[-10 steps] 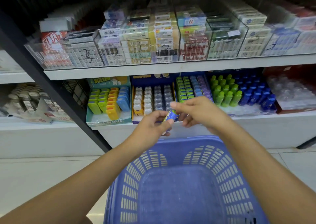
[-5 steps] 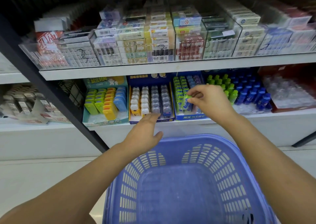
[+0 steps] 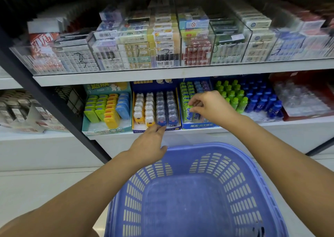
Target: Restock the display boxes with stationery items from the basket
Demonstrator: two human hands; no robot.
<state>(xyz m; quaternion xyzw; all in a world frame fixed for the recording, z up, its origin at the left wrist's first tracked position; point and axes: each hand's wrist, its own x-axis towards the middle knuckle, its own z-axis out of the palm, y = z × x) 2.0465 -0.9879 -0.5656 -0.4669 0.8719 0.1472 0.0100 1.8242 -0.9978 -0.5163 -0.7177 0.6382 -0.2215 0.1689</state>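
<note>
A blue plastic basket stands in front of the shelf with nothing visible inside. My right hand pinches a small green packet at the front of the blue display box of green and blue packets. My left hand reaches with straight fingers to the front edge of the neighbouring blue box of animal-shaped items, holding nothing.
A teal box of green, yellow and blue erasers sits to the left. Green and blue bottles stand to the right. A clear bin of packed boxes fills the upper shelf. A black shelf post slants at the left.
My right hand took the green packet from my left hand and carried it up into the display box. My left hand let go and moved forward to the neighbouring box's front edge.
</note>
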